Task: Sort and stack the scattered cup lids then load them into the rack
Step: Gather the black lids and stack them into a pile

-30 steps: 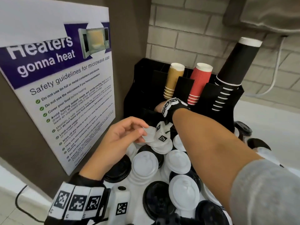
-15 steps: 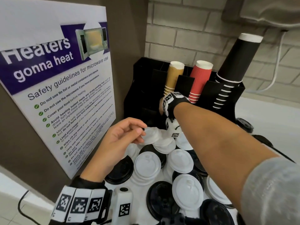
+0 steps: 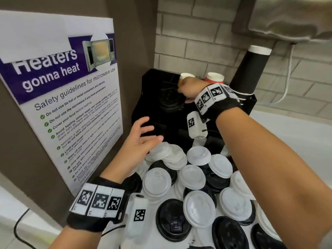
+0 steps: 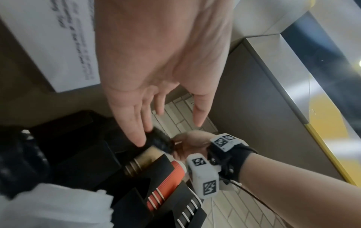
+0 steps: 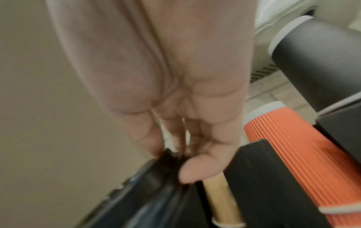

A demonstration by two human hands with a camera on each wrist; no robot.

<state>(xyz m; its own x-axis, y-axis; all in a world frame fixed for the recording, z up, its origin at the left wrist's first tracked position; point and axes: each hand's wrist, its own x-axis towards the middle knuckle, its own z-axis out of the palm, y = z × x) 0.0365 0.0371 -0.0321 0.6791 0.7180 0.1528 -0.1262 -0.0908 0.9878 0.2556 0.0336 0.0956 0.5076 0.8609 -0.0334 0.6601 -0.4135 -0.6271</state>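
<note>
My right hand (image 3: 182, 91) is up at the left compartment of the black rack (image 3: 146, 81) and pinches a stack of black lids (image 3: 168, 99) by its edge. In the right wrist view, thumb and fingers of the right hand (image 5: 171, 162) close on the rim of the black lids (image 5: 152, 185). My left hand (image 3: 151, 131) hovers open with spread fingers in front of the rack, just above a leaning stack of white lids (image 3: 162, 150). It holds nothing, as the left hand (image 4: 170, 131) shows in its wrist view. Several loose white lids (image 3: 198, 207) and black lids (image 3: 173, 220) cover the counter below.
Tan cups (image 3: 186, 76), red cups (image 3: 214, 78) and a tall black cup stack (image 3: 250, 69) fill the rack's right slots. A microwave safety poster (image 3: 62, 105) hangs on the wall close to the left. White counter (image 3: 291, 133) stretches to the right.
My left hand let go of the white lid it pinched and opened toward the rack. My right hand rose from low in the rack to its top left, gripping black lids.
</note>
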